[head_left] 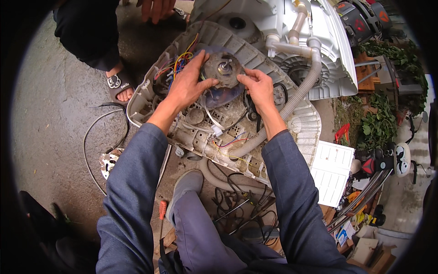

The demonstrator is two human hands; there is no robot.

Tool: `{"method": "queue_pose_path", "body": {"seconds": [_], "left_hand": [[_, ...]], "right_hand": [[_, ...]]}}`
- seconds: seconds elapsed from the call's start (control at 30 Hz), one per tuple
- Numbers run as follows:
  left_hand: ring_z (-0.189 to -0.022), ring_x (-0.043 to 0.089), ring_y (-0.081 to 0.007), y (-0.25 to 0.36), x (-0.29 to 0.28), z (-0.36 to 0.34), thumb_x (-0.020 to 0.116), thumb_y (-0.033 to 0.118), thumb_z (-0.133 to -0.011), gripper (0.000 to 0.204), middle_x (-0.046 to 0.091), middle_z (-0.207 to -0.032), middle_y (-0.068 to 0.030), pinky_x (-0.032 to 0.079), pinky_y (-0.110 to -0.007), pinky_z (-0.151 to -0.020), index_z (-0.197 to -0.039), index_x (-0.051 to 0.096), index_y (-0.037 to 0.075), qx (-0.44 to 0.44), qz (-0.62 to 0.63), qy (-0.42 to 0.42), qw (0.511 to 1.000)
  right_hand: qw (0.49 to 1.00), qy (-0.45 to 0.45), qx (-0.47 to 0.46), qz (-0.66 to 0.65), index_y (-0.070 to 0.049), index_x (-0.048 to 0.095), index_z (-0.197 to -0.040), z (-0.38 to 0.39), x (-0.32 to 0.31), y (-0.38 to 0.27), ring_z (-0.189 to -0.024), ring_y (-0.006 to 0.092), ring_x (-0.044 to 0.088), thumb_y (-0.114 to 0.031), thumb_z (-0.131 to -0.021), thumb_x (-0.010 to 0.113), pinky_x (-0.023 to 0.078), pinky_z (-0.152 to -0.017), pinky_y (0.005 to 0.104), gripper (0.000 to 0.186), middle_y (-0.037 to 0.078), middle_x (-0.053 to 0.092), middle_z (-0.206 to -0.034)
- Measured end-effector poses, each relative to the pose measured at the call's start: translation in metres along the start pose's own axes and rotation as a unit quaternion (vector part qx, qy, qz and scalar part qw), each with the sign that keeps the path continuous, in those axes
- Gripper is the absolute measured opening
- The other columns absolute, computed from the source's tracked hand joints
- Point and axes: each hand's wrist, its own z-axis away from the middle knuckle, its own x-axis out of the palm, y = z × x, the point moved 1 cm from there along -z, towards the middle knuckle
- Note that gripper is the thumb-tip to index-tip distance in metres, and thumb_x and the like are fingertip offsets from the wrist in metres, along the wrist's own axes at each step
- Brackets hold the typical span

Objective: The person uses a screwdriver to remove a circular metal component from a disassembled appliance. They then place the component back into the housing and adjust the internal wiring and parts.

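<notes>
A dirty round motor with a metal shaft standing up from its middle sits in the whitish plastic washing machine base. My left hand grips its left rim, thumb on the near side and fingers on the far side. At the right rim, my right hand pinches the edge between thumb and forefinger; its other fingers are curled. Below the motor shows a bluish, see-through round piece, partly covered. Coloured wires bunch beside my left hand. A black cable hangs below my right hand.
A white tub with a grey corrugated hose lies at the far right. Another person's slippered foot is at left. A red-handled screwdriver, tangled cables and a white sheet lie nearer me.
</notes>
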Motion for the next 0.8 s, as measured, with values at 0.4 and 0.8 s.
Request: {"method": "queue_pose_path", "body": {"seconds": [0.4, 0.8], "left_hand": [[-0.15, 0.044, -0.0373, -0.016, 0.004, -0.01, 0.08, 0.032, -0.093, 0.091, 0.047, -0.161, -0.0224, 0.036, -0.042, -0.123, -0.161, 0.033, -0.004, 0.041, -0.002, 0.007, 0.999], [-0.151, 0.041, -0.0396, -0.016, 0.009, -0.007, 0.077, 0.031, -0.095, 0.086, 0.044, -0.162, -0.0245, 0.035, -0.043, -0.124, -0.161, 0.032, -0.003, 0.049, -0.016, 0.017, 0.999]], "right_hand": [[1.0, 0.008, 0.011, 0.007, 0.012, 0.069, -0.127, -0.001, 0.0, -0.003, -0.113, 0.0273, 0.073, -0.026, -0.082, 0.087, 0.054, -0.099, 0.0345, 0.061, 0.025, 0.075, -0.122], [0.999, -0.031, 0.029, -0.02, 0.012, 0.068, -0.129, -0.006, -0.004, -0.013, -0.083, 0.0154, 0.071, -0.019, -0.084, 0.088, 0.053, -0.067, 0.0281, 0.057, 0.016, 0.078, -0.108]]}}
